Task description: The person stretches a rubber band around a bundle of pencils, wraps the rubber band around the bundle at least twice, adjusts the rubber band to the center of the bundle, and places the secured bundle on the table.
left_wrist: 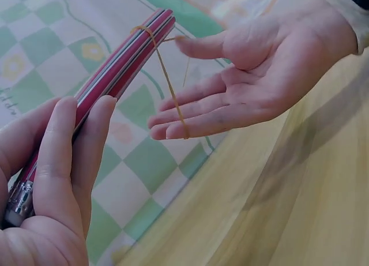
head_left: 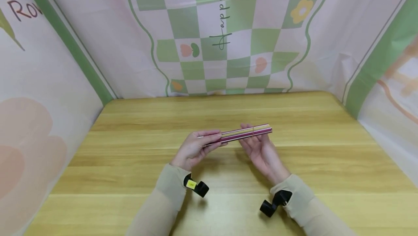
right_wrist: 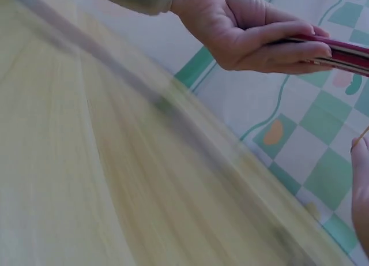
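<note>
My left hand (head_left: pixel 193 148) grips a bundle of striped pencils (head_left: pixel 235 135) by one end, fingers along one side. In the left wrist view, a metal ferrule and eraser end show below the fingers of that left hand (left_wrist: pixel 55 179). Around the bundle's far end runs a thin tan rubber band (left_wrist: pixel 166 81). Strands of it stretch from the pencils to the thumb and fingertips of my right hand (left_wrist: pixel 253 84), whose fingers are extended and spread from the thumb. The head view has this right hand (head_left: pixel 262 156) palm up, just below the far end.
A wood-grain table (head_left: pixel 130 178) lies under both hands. Behind it hangs a printed cloth (head_left: pixel 212 22) with green checks, and more cloth walls in the sides. Black wrist cameras (head_left: pixel 202 189) are strapped to both sleeves.
</note>
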Tool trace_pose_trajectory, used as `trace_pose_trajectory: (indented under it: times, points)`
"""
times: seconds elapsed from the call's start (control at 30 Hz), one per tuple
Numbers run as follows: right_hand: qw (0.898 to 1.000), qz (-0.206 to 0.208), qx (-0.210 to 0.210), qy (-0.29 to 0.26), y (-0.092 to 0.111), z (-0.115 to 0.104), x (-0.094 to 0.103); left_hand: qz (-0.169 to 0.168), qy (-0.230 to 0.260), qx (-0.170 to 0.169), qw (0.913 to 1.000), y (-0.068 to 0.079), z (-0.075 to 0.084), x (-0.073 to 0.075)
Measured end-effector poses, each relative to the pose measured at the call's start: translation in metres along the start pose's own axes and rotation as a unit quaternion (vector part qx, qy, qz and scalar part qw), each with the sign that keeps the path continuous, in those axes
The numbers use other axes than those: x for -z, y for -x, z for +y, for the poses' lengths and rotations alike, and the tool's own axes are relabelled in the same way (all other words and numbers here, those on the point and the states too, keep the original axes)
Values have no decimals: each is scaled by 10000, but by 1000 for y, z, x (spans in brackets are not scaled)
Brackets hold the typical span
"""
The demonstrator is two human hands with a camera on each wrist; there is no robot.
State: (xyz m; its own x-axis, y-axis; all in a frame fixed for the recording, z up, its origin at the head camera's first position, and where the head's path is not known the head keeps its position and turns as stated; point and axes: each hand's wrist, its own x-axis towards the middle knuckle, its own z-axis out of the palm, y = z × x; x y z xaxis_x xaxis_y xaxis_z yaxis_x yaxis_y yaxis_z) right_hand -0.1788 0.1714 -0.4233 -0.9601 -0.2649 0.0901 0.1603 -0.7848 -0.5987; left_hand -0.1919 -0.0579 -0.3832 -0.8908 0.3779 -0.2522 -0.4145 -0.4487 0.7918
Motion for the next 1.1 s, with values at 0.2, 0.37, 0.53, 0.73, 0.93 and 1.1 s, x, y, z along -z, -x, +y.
trace_pose_trajectory:
  times: [0.2,0.37,0.53,0.73,0.93,1.1]
  points:
    - [9933,-574,997,66,-3,0,8,67,275,165,9995,-2,-1,0]
    - [9804,-578,1661,890,-2,-3,10,133,331,142,9993,-4,-1,2]
    - [9579,-304,1984,2053,1,-7,5,223,338,1,9992,-3,1,4]
    - [9241,-554,2552,2791,2,-12,4,256,363,-78,9990,-3,2,6]
    - [9043,-585,2819,3152,2,-17,2,345,300,-176,9988,-3,3,8]
    - [8871,-416,2704,3718,5,-21,-4,448,38,-203,9988,-3,4,8]
